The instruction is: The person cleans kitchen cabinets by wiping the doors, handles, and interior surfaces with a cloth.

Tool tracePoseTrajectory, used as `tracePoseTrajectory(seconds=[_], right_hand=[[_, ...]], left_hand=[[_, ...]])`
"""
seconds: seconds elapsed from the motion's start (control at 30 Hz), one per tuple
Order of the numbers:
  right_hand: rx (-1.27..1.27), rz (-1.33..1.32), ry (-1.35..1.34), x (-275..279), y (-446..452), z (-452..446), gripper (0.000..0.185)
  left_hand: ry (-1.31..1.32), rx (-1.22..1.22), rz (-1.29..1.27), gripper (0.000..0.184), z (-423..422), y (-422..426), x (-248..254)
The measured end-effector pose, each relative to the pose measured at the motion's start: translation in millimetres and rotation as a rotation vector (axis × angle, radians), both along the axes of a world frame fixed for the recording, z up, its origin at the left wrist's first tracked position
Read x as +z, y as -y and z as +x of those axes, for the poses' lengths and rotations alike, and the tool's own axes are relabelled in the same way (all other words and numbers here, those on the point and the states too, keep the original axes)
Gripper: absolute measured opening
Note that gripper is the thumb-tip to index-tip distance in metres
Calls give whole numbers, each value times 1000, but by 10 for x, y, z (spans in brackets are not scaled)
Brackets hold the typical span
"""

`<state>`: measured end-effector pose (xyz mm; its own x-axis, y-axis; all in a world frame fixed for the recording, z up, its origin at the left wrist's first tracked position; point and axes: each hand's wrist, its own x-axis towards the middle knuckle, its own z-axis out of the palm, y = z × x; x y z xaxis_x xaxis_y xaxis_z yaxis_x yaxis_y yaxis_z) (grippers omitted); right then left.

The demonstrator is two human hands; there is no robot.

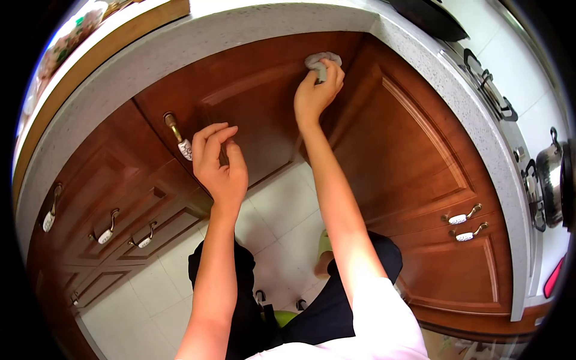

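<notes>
With my right hand [319, 95] I press a crumpled grey cloth [323, 61] against the upper right corner of a reddish-brown cabinet door [258, 120]. The fingers are closed over the cloth, just below the stone countertop edge. My left hand [220, 162] hangs in front of the same door, fingers loosely curled and apart, with nothing in it. Close beside it on the left is a door handle [178, 137] of brass and patterned white ceramic, partly behind the fingers.
A speckled grey countertop [252, 24] curves above the cabinets. On the right are a gas stove grate [491, 84] and a metal pot [551, 180]. Ceramic-and-brass handles [461, 218] stick out from neighbouring doors and drawers. The floor [150, 300] is pale tile.
</notes>
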<state>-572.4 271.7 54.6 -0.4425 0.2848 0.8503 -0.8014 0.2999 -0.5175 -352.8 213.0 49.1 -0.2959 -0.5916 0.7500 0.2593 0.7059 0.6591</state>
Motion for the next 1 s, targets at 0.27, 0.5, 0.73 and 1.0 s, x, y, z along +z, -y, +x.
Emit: tracePoseTrajectory(seconds=[0.27, 0.5, 0.73, 1.0], right_hand=[[356, 281, -96, -107, 510, 1406, 55], [608, 281, -99, -59, 488, 1577, 45], [529, 184, -170, 251, 728, 1708, 46], [776, 354, 185, -771, 528, 1865, 38]], left_hand=[[-243, 178, -183, 21, 166, 239, -56], [-293, 306, -44, 21, 367, 477, -111], [-364, 286, 149, 20, 468, 678, -121], [-440, 290, 248, 19, 508, 779, -85]])
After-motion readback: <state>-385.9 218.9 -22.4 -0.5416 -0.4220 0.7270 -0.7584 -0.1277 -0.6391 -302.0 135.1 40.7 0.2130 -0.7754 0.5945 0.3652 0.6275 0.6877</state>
